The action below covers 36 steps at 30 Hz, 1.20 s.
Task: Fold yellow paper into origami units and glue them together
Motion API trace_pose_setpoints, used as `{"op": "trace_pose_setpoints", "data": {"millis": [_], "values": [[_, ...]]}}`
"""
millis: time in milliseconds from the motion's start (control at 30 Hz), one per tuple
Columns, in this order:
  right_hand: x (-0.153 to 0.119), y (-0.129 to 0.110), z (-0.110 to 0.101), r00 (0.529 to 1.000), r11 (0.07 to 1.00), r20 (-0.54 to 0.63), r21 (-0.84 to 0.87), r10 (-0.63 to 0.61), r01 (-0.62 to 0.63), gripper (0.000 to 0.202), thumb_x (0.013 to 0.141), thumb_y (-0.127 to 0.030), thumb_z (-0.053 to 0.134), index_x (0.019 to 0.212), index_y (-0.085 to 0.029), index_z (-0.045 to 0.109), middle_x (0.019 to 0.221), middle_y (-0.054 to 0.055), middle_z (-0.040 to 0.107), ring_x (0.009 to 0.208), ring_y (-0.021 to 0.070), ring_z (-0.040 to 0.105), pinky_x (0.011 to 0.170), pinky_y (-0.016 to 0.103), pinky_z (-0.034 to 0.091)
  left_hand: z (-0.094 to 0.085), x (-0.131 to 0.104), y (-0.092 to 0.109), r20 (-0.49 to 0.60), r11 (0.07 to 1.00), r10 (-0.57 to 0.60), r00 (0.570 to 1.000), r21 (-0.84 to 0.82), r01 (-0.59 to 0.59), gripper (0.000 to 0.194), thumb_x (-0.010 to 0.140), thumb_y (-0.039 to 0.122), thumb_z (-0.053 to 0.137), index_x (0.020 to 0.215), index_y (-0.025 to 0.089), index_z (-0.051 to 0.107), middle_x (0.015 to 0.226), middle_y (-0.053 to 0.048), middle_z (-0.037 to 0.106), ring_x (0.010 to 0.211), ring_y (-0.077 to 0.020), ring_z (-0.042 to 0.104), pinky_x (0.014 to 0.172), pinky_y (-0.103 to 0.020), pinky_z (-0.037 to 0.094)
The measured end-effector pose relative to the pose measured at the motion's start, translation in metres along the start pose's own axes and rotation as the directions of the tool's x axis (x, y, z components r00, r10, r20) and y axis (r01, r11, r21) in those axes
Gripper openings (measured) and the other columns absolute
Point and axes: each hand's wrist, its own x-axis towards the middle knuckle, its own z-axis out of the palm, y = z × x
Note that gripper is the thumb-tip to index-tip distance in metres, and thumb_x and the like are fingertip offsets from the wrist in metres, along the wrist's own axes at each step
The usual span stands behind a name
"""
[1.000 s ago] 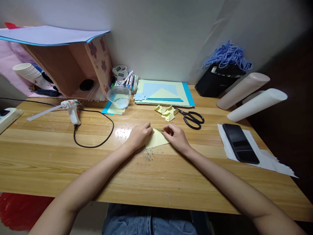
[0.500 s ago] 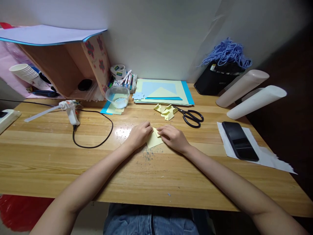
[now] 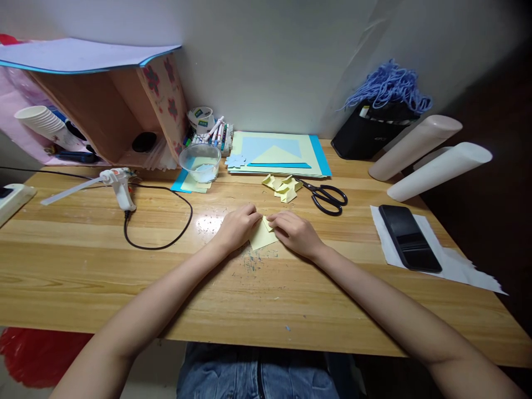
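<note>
A small pale-yellow sheet of paper (image 3: 261,238) lies on the wooden table, its far edge folded over toward me. My left hand (image 3: 238,226) is closed on the upper left of the sheet, fingertips at the fold. On the other side, my right hand (image 3: 294,233) pinches the folded flap near its right end. The fingers cover parts of the fold. Beyond the hands sit several folded yellow paper pieces (image 3: 286,191), with black-handled scissors (image 3: 328,199) touching or close to their right side.
A white glue gun (image 3: 120,188) with a looping black cord stands left. Behind are a clear plastic bowl (image 3: 200,166), markers (image 3: 216,136) and stacked coloured paper (image 3: 320,155). On the right, a phone (image 3: 409,238) rests on white tissue, near two paper rolls (image 3: 440,172).
The view has shifted very slightly. Both hands stay on the folded paper, with almost no visible movement.
</note>
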Motion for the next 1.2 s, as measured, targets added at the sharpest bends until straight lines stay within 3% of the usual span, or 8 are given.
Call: {"op": "trace_pose_setpoints", "data": {"millis": [567, 800, 1200], "values": [[0.003, -0.001, -0.001, 0.995, 0.983, 0.047, -0.159, -0.083, 0.090, 0.020, 0.086, -0.012, 0.040, 0.090, -0.015, 0.059, 0.098, 0.009, 0.064, 0.095, 0.0198, 0.055, 0.077, 0.032, 0.047, -0.012, 0.002, 0.010, 0.047, 1.000, -0.006, 0.999, 0.021, 0.005, 0.036, 0.089, 0.032, 0.033, 0.076, 0.017, 0.063, 0.084, -0.006, 0.057, 0.075, -0.0146, 0.052, 0.056, -0.026, 0.032], [0.005, -0.001, -0.005, 0.993, 0.984, 0.086, -0.152, -0.083, 0.095, 0.022, 0.088, -0.015, 0.037, 0.090, -0.014, 0.058, 0.091, 0.011, 0.063, 0.091, 0.0202, 0.054, 0.071, 0.032, 0.046, -0.011, 0.001, 0.012, 0.021, 0.998, -0.067, 0.997, -0.016, 0.068, 0.039, 0.084, 0.048, 0.041, 0.078, 0.019, 0.065, 0.084, -0.005, 0.057, 0.074, -0.0150, 0.051, 0.056, -0.027, 0.033], [0.008, -0.009, -0.012, 0.987, 0.968, 0.144, -0.231, -0.069, 0.101, 0.011, 0.080, -0.021, 0.045, 0.080, -0.015, 0.053, 0.080, 0.009, 0.053, 0.079, 0.0194, 0.045, 0.067, 0.029, 0.036, -0.016, 0.003, 0.019, 0.066, 0.996, -0.093, 0.994, 0.020, 0.092, 0.033, 0.083, 0.045, 0.044, 0.080, 0.019, 0.064, 0.088, -0.006, 0.057, 0.082, -0.0184, 0.050, 0.056, -0.028, 0.033]]}}
